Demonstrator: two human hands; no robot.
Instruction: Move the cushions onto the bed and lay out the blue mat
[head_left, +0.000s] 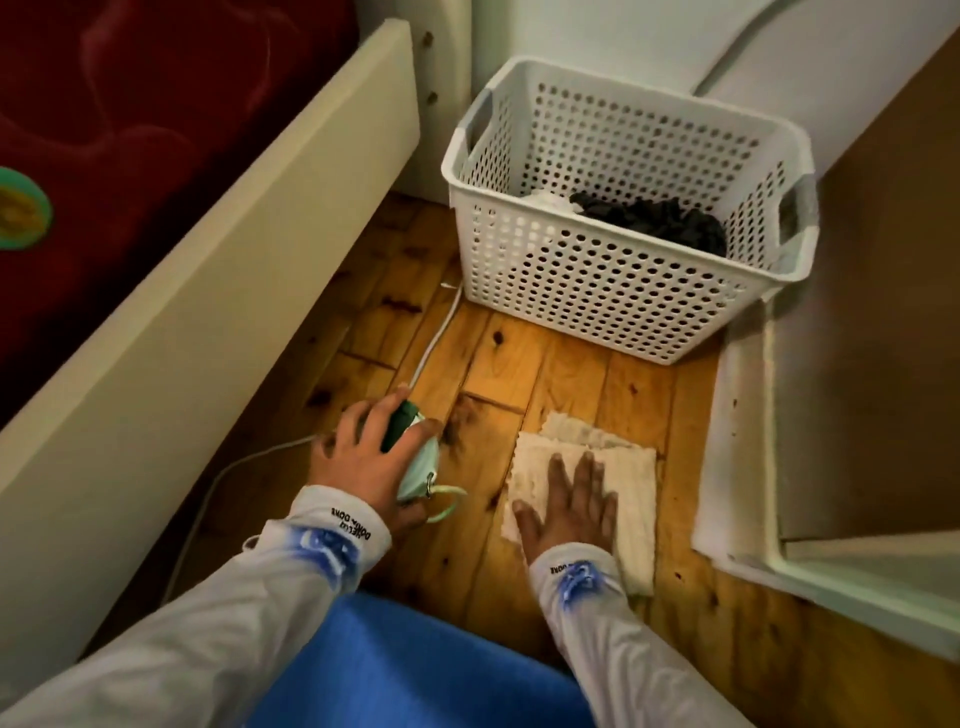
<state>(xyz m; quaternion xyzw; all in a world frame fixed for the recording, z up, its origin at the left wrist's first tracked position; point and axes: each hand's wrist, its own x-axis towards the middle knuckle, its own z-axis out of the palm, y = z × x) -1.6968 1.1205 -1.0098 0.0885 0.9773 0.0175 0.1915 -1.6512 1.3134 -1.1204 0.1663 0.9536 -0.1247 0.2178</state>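
Note:
The blue mat (415, 670) lies on the wooden floor at the bottom of the view, between my two sleeves. My left hand (363, 457) grips a pale green face mask (421, 475) with a dark green part, low over the floor. My right hand (566, 504) rests flat, fingers spread, on a folded cream cloth (623, 467) on the floor. The bed (171, 249) runs along the left, with a cream side board and a dark red cover. No cushion is in view.
A white perforated laundry basket (597, 291) with dark and white clothes inside stands straight ahead by the wall. A white cable (431, 348) runs along the floor beside the bed. A white-edged piece of furniture (753, 441) closes off the right side.

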